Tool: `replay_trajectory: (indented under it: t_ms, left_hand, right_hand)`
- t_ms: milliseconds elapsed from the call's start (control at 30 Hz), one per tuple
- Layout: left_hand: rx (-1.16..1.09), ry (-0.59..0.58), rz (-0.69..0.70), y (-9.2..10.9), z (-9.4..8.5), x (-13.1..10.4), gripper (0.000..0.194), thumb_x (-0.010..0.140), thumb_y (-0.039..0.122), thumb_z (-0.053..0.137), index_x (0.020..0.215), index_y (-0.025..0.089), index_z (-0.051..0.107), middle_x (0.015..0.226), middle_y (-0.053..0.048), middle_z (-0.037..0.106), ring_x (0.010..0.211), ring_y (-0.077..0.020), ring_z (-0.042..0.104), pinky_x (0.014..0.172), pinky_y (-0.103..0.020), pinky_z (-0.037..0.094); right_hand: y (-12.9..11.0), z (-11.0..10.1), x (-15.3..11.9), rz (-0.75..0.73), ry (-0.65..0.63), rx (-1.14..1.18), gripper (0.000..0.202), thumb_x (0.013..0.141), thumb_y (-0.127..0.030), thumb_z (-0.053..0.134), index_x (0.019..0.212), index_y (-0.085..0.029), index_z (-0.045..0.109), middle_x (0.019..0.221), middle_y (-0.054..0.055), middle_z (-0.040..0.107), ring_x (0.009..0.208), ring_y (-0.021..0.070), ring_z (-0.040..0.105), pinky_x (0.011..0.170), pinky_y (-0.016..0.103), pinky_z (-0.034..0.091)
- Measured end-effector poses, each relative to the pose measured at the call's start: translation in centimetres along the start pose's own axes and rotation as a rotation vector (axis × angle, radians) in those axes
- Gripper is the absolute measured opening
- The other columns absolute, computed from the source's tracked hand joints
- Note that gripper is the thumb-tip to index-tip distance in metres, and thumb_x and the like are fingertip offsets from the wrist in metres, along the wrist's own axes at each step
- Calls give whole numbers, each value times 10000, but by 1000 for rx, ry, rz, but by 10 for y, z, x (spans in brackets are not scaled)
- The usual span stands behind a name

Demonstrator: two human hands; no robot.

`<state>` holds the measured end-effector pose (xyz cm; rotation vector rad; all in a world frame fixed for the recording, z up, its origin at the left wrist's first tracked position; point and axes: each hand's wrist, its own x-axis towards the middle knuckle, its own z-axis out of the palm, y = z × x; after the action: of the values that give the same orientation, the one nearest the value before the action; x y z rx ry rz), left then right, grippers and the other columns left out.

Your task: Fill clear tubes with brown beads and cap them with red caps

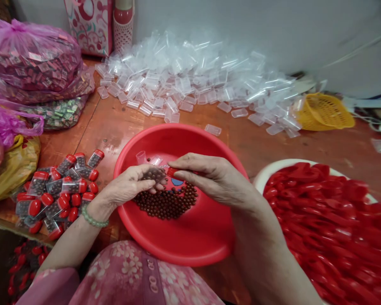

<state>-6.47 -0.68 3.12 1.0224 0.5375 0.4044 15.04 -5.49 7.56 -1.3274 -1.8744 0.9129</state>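
My left hand (127, 183) is closed round a small clear plastic container (153, 174) filled with dark beads, above a red basin (190, 254). Pinched between the thumb and fingers of my right hand (214, 176) is a red cap (171, 172), close to the container's right end. Whether the two touch, I cannot tell. Loose brown beads (165, 206) lie in the basin below my hands. Clear empty containers (141, 158) lie near its back wall.
Capped, bead-filled containers (63, 186) are piled at left, with plastic bags (34, 59) behind. Many clear containers (184, 80) spread along the wall. A yellow basket (327, 112) lies at back right. A white-rimmed tub (260, 180) holds red caps (330, 228).
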Motion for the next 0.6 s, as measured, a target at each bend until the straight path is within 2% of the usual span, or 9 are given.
replay_trajectory:
  t_ms: [133, 333, 467, 600]
  left_hand:
    - [-34, 23, -16, -1, -3, -1, 297, 797, 203, 668, 1079, 116, 633, 967, -76, 672, 852, -133, 626, 748, -253, 475]
    - [-27, 12, -4, 1, 0, 0, 290, 786, 215, 682, 1058, 127, 638, 968, -70, 681, 836, -136, 630, 748, -259, 469]
    - [-28, 3, -11, 0, 3, 2, 298, 796, 219, 677, 1078, 131, 637, 920, -66, 694, 825, -141, 636, 778, -278, 469]
    - [-74, 37, -12, -2, 3, 3, 305, 792, 209, 683, 1084, 132, 635, 905, -64, 693, 835, -145, 645, 756, -268, 469]
  right_hand:
    - [1, -7, -7, 4, -40, -35, 182, 892, -267, 630, 1023, -224, 750, 874, 43, 730, 778, 146, 677, 714, 264, 539]
    - [-3, 6, 2, -9, 130, -8, 185, 890, -249, 630, 1039, -224, 736, 897, 45, 728, 790, 148, 676, 729, 280, 559]
    - [-6, 13, 9, -49, 111, -63, 175, 898, -225, 617, 1030, -225, 732, 909, 43, 725, 801, 146, 676, 746, 286, 560]
    - [-5, 10, 6, -58, 104, -98, 188, 903, -220, 614, 1053, -230, 727, 934, 46, 726, 825, 151, 680, 758, 291, 560]
